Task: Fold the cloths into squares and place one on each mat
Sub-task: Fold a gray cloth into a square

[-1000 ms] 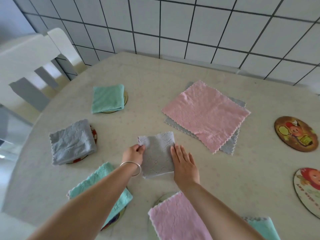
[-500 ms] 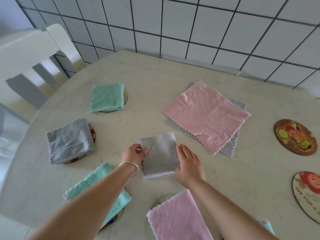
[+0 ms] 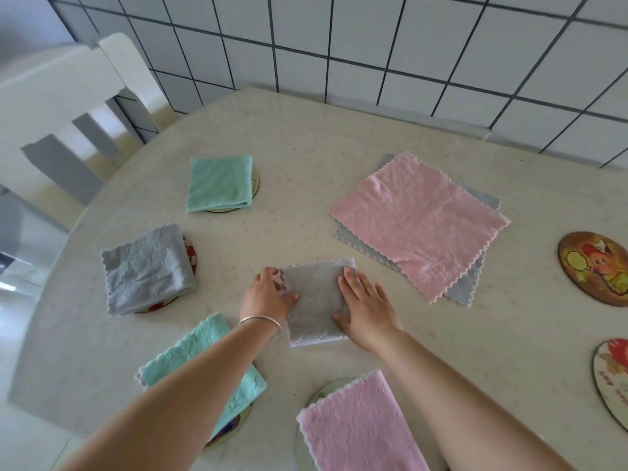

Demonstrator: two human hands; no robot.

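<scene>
Both hands are on the small folded grey cloth (image 3: 317,300) mid-surface. The left hand (image 3: 268,295) pinches its left edge, thumb on top and fingers curled at the scalloped border. The right hand (image 3: 368,305) lies flat and relaxed along the right side, fingers straight, pressing it down.

Further out: a folded grey cloth (image 3: 147,268) on a mat to the left, a folded mint cloth (image 3: 219,183) on a mat behind that, another mint one (image 3: 204,368) partly under the left forearm, and a pink folded cloth (image 3: 360,433) on a mat at the near edge. The unfolded pink cloth (image 3: 418,222) lies over a grey one on the right, and two bare cartoon mats (image 3: 594,266) sit far right on the surface (image 3: 306,137).
</scene>
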